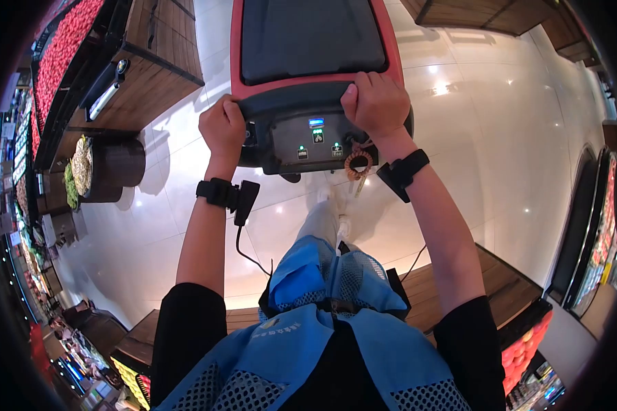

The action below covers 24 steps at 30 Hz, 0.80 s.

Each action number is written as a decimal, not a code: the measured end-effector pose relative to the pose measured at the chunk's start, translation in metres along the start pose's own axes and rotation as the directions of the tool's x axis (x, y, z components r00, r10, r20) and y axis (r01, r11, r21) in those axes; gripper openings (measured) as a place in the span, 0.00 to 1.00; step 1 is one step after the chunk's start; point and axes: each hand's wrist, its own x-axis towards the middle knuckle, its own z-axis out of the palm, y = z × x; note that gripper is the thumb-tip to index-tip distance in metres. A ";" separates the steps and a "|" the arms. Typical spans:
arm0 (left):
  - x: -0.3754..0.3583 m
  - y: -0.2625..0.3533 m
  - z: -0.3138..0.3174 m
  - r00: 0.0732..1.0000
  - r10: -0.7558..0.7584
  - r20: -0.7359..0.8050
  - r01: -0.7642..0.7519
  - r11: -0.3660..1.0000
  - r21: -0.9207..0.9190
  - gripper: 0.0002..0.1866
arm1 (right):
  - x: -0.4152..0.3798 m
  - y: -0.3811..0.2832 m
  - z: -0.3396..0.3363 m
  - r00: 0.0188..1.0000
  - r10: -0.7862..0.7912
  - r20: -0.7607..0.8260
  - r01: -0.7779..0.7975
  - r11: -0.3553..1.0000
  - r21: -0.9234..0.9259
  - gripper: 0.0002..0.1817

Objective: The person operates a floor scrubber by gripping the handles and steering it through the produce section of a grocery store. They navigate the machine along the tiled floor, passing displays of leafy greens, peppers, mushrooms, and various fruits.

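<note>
A red and black machine (308, 41) stands in front of me, with a dark handlebar (291, 100) across its near side. My left hand (223, 127) is closed round the bar's left end. Near the right end, my right hand (377, 104) grips the same bar with its fingers wrapped over it. Between the hands lies a control panel (291, 140) with a small blue display and green lights. A coiled orange-brown ring (358, 164) hangs at the panel's right side, below my right hand.
At the left is a wooden display stand (151, 61) with red produce (68, 51), and a round dark bin (116, 168) beside it. Another wooden stand (473, 14) is at the top right. A black-edged case (576, 226) stands at the far right. Glossy tiles (487, 137) cover the floor.
</note>
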 end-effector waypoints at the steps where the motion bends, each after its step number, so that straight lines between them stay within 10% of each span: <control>1: 0.007 0.001 0.007 0.999 0.019 -0.040 -0.019 1.000 0.014 0.15 | 0.007 0.007 0.007 1.000 -0.009 -0.013 0.009 1.000 0.004 0.10; 24: 0.260 -0.026 0.179 0.983 -0.078 -0.165 0.071 0.996 -0.046 0.13 | 0.197 0.183 0.219 0.991 -0.109 -0.076 0.112 0.993 0.036 0.10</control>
